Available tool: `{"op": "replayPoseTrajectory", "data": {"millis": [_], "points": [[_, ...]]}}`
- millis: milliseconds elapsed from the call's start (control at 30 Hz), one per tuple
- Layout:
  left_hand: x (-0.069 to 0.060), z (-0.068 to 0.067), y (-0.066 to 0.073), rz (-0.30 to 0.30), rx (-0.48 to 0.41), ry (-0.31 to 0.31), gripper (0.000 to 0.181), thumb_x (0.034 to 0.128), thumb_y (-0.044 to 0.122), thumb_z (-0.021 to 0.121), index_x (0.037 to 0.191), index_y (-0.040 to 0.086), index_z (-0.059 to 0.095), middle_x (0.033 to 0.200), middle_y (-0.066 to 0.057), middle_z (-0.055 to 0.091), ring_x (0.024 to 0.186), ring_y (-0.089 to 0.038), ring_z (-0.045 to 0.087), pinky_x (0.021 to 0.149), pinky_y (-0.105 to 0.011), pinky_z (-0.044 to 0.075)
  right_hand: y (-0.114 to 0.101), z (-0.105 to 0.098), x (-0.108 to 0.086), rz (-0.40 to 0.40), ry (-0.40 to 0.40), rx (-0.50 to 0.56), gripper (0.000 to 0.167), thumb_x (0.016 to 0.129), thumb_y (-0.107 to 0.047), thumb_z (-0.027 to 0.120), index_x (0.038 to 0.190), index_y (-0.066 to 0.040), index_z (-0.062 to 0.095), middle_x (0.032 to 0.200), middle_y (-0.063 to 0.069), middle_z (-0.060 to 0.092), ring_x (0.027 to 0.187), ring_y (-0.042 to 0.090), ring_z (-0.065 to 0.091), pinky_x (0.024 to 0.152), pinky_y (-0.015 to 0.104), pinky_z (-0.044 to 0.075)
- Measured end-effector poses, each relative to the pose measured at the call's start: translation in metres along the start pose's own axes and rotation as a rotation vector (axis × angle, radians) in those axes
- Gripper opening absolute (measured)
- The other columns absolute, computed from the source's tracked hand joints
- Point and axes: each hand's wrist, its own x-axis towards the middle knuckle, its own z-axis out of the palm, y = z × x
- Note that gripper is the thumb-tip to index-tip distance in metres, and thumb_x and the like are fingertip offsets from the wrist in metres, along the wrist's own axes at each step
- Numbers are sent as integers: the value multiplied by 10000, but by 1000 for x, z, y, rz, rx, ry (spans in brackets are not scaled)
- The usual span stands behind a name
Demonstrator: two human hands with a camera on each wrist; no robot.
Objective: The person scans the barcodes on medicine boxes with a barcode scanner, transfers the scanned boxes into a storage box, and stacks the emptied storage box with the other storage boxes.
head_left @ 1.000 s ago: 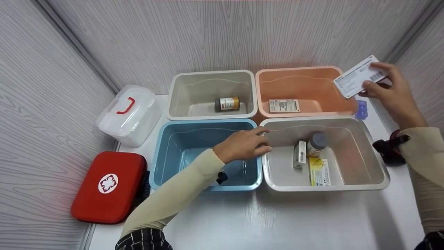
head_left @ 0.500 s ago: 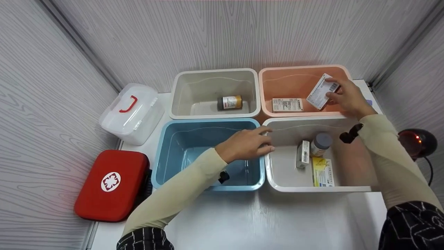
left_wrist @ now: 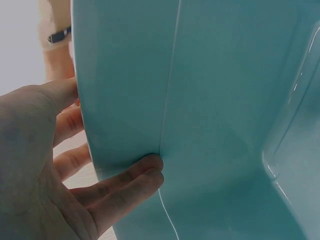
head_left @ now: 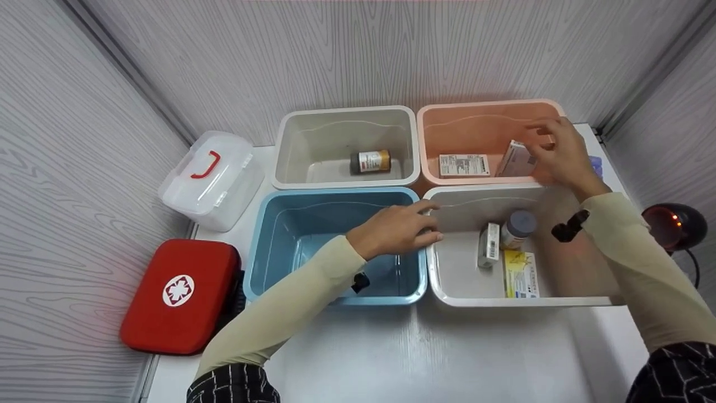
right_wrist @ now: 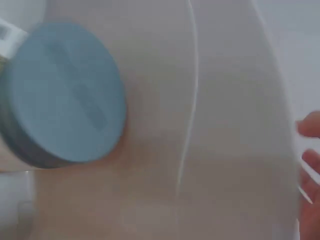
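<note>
My right hand [head_left: 561, 154] hovers over the right end of the orange bin [head_left: 475, 112], thumb and fingers apart with nothing between them. Just left of its fingertips, a white box [head_left: 517, 159] stands tilted inside that bin. A flat printed box [head_left: 464, 165] lies further left. My left hand [head_left: 395, 229] rests over the blue bin's right rim [head_left: 341, 195] with loose fingers. In the left wrist view, the left hand's fingers [left_wrist: 127, 187] touch the inner face of the blue wall [left_wrist: 125, 75]. Only fingertips of the right hand [right_wrist: 311, 150] show in the right wrist view.
A grey bin [head_left: 347, 113] holds a bottle [head_left: 373, 161]. The front right bin [head_left: 520, 302] holds a small box [head_left: 489, 246], a capped bottle [head_left: 517, 228] and a yellow-white box [head_left: 520, 274]. At left are a clear case [head_left: 210, 179] and a red case [head_left: 176, 296].
The right hand has come leftward from outside the orange bin and let go of the white box, now inside the bin. The left hand has stayed nearly still.
</note>
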Motion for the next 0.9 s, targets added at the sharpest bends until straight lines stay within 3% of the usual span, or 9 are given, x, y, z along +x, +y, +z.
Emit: {"op": "replayPoseTrajectory", "data": {"millis": [67, 133, 233, 300, 433, 567, 700, 833, 900], "points": [[0, -1, 0, 2, 0, -1, 431, 1156, 486, 495, 1397, 220, 735, 1731, -34, 433, 1381, -246, 637, 1200, -445, 504, -14, 2, -11, -101, -52, 2, 373, 1054, -97, 704, 1425, -72, 677, 1420, 136, 590, 1213, 139, 565, 922, 132, 485], [0, -2, 0, 2, 4, -1, 434, 1157, 488, 492, 1403, 222, 731, 1731, -29, 431, 1395, -248, 628, 1204, -451, 499, -28, 4, -21, -210, -146, 3, 354, 1026, -75, 744, 1377, -76, 707, 1347, 125, 650, 1127, 91, 590, 864, 110, 482], [-1, -4, 0, 0, 13, 5, 443, 1156, 497, 488, 1409, 222, 725, 1733, -25, 427, 1400, -250, 625, 1203, -457, 498, -47, 10, -37, -325, -335, -41, 320, 999, -71, 780, 1315, -84, 733, 1285, 99, 697, 1070, 130, 644, 847, 182, 554], [-2, -4, -1, -1, 25, 10, 446, 1157, 502, 484, 1402, 220, 727, 1730, -26, 430, 1384, -244, 636, 1190, -451, 508, -56, 15, -45, -394, -443, -119, 292, 977, -62, 795, 1264, -95, 751, 1239, 85, 735, 1076, 197, 670, 865, 297, 603], [-3, -4, -2, 8, 40, 16, 447, 1158, 505, 480, 1376, 211, 735, 1720, -41, 446, 1327, -234, 664, 1157, -436, 531, -63, 25, -58, -429, -645, -205, 282, 950, -32, 801, 1223, -91, 758, 1231, 93, 740, 1079, 305, 712, 874, 489, 639], [-3, -3, -2, 15, 33, 18, 439, 1158, 500, 486, 1356, 204, 743, 1711, -55, 458, 1231, -225, 691, 1137, -427, 543, -58, 37, -68, -363, -800, -297, 345, 937, -67, 828, 1267, -116, 742, 1273, 101, 731, 1123, 326, 718, 953, 574, 609], [-1, -3, -1, 6, 17, 10, 434, 1154, 496, 497, 1367, 208, 740, 1717, -48, 451, 1269, -230, 676, 1171, -430, 526, -48, 49, -76, -364, -863, -494, 406, 908, -62, 838, 1297, -146, 759, 1362, 115, 712, 1264, 361, 652, 1090, 644, 521], [0, -3, 1, -1, 9, -5, 440, 1153, 497, 494, 1383, 209, 735, 1726, -43, 439, 1337, -242, 652, 1201, -438, 505, -40, 60, -82, -436, -860, -698, 438, 877, -45, 852, 1278, -208, 791, 1384, 92, 723, 1301, 373, 611, 1137, 668, 456], [0, -4, 1, -4, 17, -5, 438, 1153, 496, 494, 1383, 211, 734, 1727, -37, 438, 1332, -239, 653, 1196, -433, 509, -38, 65, -83, -462, -848, -750, 431, 893, -48, 848, 1287, -212, 792, 1384, 91, 722, 1278, 369, 597, 1130, 657, 452]]}}
